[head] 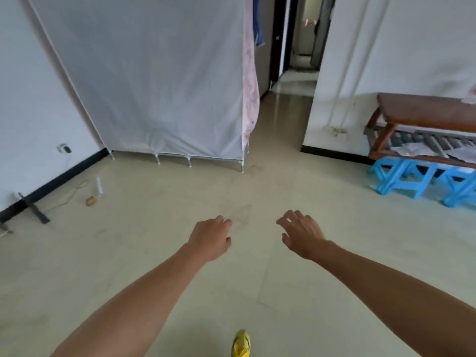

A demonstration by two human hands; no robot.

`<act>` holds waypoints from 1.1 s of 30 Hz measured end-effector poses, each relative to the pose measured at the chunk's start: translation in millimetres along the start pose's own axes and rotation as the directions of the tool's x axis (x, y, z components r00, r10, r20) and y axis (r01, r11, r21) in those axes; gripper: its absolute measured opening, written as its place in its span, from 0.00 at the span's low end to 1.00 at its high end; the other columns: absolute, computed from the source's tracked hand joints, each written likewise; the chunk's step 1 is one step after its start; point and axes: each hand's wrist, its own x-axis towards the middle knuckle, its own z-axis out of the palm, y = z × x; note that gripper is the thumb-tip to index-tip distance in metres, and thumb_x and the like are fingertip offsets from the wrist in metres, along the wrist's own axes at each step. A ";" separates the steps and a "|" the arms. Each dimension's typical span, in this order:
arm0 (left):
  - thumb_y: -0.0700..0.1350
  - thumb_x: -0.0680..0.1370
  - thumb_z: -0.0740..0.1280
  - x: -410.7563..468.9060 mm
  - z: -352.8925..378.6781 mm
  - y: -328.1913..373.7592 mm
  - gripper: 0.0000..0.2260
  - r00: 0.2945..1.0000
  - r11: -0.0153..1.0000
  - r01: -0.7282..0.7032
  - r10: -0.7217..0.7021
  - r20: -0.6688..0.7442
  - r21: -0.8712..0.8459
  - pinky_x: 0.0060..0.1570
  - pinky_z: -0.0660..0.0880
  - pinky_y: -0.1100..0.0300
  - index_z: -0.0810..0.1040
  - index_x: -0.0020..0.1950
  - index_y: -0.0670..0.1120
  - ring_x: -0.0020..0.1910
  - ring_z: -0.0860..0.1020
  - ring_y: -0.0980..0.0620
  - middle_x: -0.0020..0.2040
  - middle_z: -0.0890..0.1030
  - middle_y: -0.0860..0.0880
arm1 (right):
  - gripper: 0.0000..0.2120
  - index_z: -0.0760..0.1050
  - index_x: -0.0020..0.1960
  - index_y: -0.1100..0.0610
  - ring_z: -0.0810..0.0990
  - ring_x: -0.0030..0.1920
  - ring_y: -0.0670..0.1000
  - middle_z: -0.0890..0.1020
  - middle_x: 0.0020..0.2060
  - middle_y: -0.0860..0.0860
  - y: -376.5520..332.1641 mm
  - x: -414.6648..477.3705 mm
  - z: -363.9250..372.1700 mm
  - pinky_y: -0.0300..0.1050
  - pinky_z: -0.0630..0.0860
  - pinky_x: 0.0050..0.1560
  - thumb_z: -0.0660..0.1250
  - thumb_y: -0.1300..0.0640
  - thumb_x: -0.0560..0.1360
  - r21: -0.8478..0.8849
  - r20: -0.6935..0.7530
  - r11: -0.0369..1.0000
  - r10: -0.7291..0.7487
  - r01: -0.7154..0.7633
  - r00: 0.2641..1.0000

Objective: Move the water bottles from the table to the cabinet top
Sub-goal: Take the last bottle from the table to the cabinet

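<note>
Nearest, our yellow shoe [241,343] on the pale tiled floor [309,292]. Next, our left hand [210,238], fingers curled loosely, empty; our right hand [300,233], fingers spread, empty. Farther right, blue plastic stools [401,179] under a brown wooden table [425,109]. Beyond, a white fabric wardrobe [154,78]. Water bottles: none visible.
</note>
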 end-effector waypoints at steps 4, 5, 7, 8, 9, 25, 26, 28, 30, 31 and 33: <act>0.49 0.79 0.60 116.7 -13.8 19.8 0.12 0.994 0.993 -0.112 0.112 0.008 0.035 0.48 0.72 0.52 0.72 0.58 0.44 0.54 0.77 0.42 0.56 0.74 0.45 | 0.20 0.67 0.70 0.50 0.70 0.64 0.53 0.69 0.68 0.51 84.6 49.4 2.3 0.48 0.71 0.60 0.58 0.50 0.79 0.013 -0.014 0.986 0.165 -0.164 0.986; 0.49 0.79 0.60 142.6 -20.5 26.9 0.12 0.990 0.990 -0.139 0.138 0.029 0.039 0.48 0.72 0.52 0.72 0.59 0.44 0.54 0.77 0.42 0.56 0.74 0.45 | 0.20 0.67 0.70 0.49 0.70 0.64 0.53 0.69 0.68 0.51 104.7 58.9 -0.4 0.48 0.71 0.60 0.58 0.50 0.79 0.022 -0.005 0.978 0.208 -0.208 0.978; 0.49 0.79 0.60 201.6 -32.6 43.7 0.13 0.974 0.974 -0.223 0.221 0.040 0.049 0.49 0.72 0.52 0.72 0.59 0.44 0.54 0.77 0.42 0.57 0.74 0.45 | 0.20 0.67 0.70 0.49 0.70 0.64 0.53 0.69 0.68 0.51 148.3 77.4 -4.8 0.48 0.71 0.60 0.59 0.50 0.79 0.041 -0.007 0.956 0.292 -0.292 0.956; 0.49 0.79 0.60 230.0 -39.7 53.3 0.13 0.964 0.962 -0.266 0.263 0.044 0.059 0.49 0.71 0.52 0.72 0.59 0.44 0.55 0.77 0.42 0.57 0.74 0.45 | 0.20 0.68 0.70 0.49 0.70 0.64 0.53 0.69 0.67 0.51 168.4 84.8 -6.7 0.48 0.71 0.60 0.59 0.50 0.79 0.053 -0.018 0.942 0.332 -0.331 0.943; 0.49 0.79 0.60 263.4 -47.2 67.3 0.13 0.950 0.948 -0.312 0.309 0.047 0.070 0.49 0.71 0.52 0.72 0.59 0.44 0.54 0.77 0.42 0.58 0.74 0.44 | 0.20 0.68 0.69 0.49 0.70 0.64 0.53 0.70 0.67 0.51 192.1 90.0 -7.7 0.48 0.71 0.59 0.60 0.50 0.78 0.072 -0.029 0.921 0.386 -0.384 0.922; 0.49 0.80 0.59 608.6 -93.2 381.0 0.13 0.760 0.756 -0.650 0.642 0.099 0.078 0.51 0.72 0.51 0.72 0.60 0.44 0.55 0.76 0.41 0.58 0.74 0.44 | 0.20 0.69 0.69 0.50 0.71 0.63 0.54 0.70 0.66 0.51 575.5 93.4 45.6 0.48 0.71 0.59 0.61 0.50 0.78 0.138 0.045 0.650 0.749 -0.747 0.661; 0.49 0.80 0.59 620.6 -95.8 391.1 0.13 0.762 0.759 -0.647 0.640 0.100 0.074 0.52 0.72 0.51 0.72 0.60 0.44 0.56 0.76 0.42 0.58 0.74 0.44 | 0.20 0.68 0.70 0.50 0.71 0.64 0.54 0.70 0.66 0.51 591.1 98.2 45.2 0.48 0.71 0.59 0.60 0.50 0.78 0.126 0.049 0.657 0.744 -0.743 0.666; 0.49 0.79 0.59 669.2 -107.7 431.3 0.13 0.762 0.759 -0.648 0.644 0.069 0.059 0.52 0.72 0.51 0.73 0.60 0.44 0.55 0.77 0.42 0.58 0.74 0.45 | 0.20 0.68 0.70 0.50 0.71 0.64 0.54 0.70 0.67 0.51 653.5 112.7 37.7 0.48 0.71 0.60 0.60 0.50 0.78 0.118 0.020 0.667 0.739 -0.736 0.673; 0.50 0.79 0.59 705.0 -118.4 458.8 0.13 0.765 0.765 -0.643 0.640 0.065 0.040 0.52 0.72 0.51 0.73 0.59 0.45 0.56 0.77 0.42 0.58 0.74 0.45 | 0.20 0.68 0.69 0.50 0.71 0.64 0.54 0.70 0.67 0.52 700.1 126.2 27.9 0.48 0.71 0.59 0.60 0.50 0.78 0.113 0.007 0.665 0.743 -0.738 0.670; 0.50 0.79 0.60 726.7 -120.8 473.8 0.12 0.765 0.765 -0.643 0.641 0.063 0.039 0.52 0.72 0.52 0.73 0.59 0.45 0.56 0.77 0.43 0.58 0.74 0.46 | 0.20 0.69 0.69 0.50 0.71 0.63 0.54 0.70 0.67 0.52 725.3 134.3 26.8 0.49 0.71 0.59 0.61 0.50 0.78 0.112 -0.007 0.668 0.741 -0.736 0.671; 0.50 0.79 0.59 764.6 -125.0 497.4 0.13 0.763 0.762 -0.646 0.642 0.075 0.052 0.52 0.72 0.52 0.73 0.59 0.46 0.56 0.77 0.43 0.58 0.74 0.45 | 0.20 0.69 0.69 0.51 0.71 0.63 0.55 0.70 0.67 0.53 765.9 150.3 25.5 0.50 0.71 0.59 0.61 0.51 0.78 0.102 -0.019 0.674 0.737 -0.732 0.676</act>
